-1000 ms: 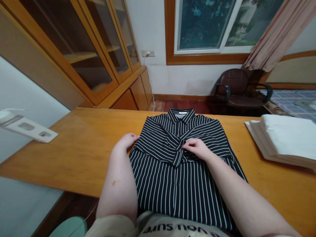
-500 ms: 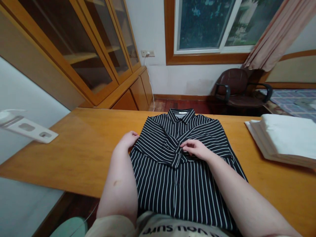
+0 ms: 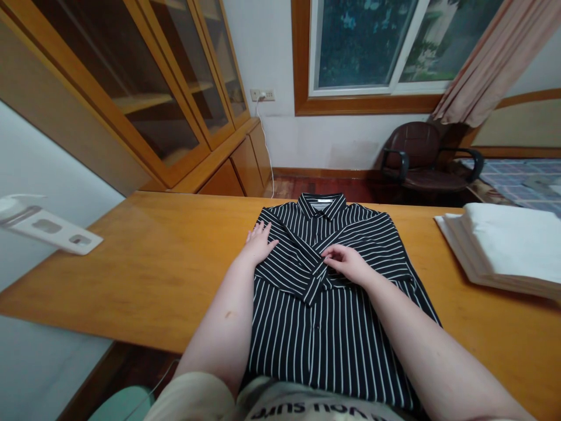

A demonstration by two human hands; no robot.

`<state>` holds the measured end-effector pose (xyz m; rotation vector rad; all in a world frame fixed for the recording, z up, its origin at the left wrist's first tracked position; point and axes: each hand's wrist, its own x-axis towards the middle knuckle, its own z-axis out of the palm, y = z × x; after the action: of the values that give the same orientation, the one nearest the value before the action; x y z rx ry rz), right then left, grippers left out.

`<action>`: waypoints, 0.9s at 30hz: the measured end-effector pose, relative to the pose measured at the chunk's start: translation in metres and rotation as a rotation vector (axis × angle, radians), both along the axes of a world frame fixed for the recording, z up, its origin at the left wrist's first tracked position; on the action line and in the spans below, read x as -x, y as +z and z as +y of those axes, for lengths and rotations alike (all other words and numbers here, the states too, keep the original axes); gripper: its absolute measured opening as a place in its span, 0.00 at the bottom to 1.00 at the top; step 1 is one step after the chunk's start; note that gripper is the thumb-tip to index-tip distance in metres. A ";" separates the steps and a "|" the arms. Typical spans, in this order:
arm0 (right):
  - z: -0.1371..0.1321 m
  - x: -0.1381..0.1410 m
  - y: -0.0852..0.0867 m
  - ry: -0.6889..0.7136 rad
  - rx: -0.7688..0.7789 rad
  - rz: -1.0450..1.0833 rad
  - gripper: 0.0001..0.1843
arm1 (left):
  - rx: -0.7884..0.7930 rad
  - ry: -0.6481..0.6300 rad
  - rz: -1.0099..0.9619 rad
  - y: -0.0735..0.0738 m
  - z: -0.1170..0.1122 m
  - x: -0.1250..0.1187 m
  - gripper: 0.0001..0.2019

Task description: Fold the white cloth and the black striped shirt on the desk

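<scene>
Striped shirt (image 3: 346, 333), black with white lines, one piece: I am viewing it from afar through the head camera, and it is lying front up on the wooden table (image 3: 153, 263), beneath and between the two hands. Collar (image 3: 307, 206): sitting beyond both hands, near the table's far edge. Sleeves (image 3: 289, 266), two: lying folded inward over the chest, crossing just beside the right fingertips; one cuff (image 3: 312, 287) is pointing nearer the body than that hand. Left hand (image 3: 259, 242), bare: resting at the shirt's side edge, palm down, its fingers standing apart, thumb reaching over the sleeve. Right hand (image 3: 348, 263), bare: hovering or resting at the crossing, thumb and fingertips curling close together; I am not managing to tell whether cloth is being pinched. White stack (image 3: 508, 240), folded and layered: lying well to the right of the right hand. White fixture (image 3: 65, 231) with two cut-outs: jutting well to the left of the left hand. Brown armchair (image 3: 414, 152): standing far beyond the right hand.
</scene>
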<state>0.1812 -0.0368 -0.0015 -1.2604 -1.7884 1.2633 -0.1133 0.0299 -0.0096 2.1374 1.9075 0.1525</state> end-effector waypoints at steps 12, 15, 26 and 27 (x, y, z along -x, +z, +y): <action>0.000 0.001 0.013 -0.041 -0.177 -0.573 0.05 | -0.026 0.102 0.135 0.014 -0.002 0.004 0.33; -0.002 0.002 0.015 -0.044 -0.174 -0.590 0.05 | -0.055 0.136 0.168 0.029 0.012 -0.003 0.35; -0.001 0.005 0.014 -0.074 -0.141 -0.596 0.07 | -0.108 0.047 0.183 -0.016 0.050 -0.023 0.32; -0.001 0.005 0.014 -0.077 -0.142 -0.600 0.07 | -0.104 0.042 0.187 -0.018 0.050 -0.022 0.32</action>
<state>0.1766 -0.0376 0.0124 -1.7274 -2.1576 0.7355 -0.0917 0.0798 -0.0279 2.2510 2.0911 0.0638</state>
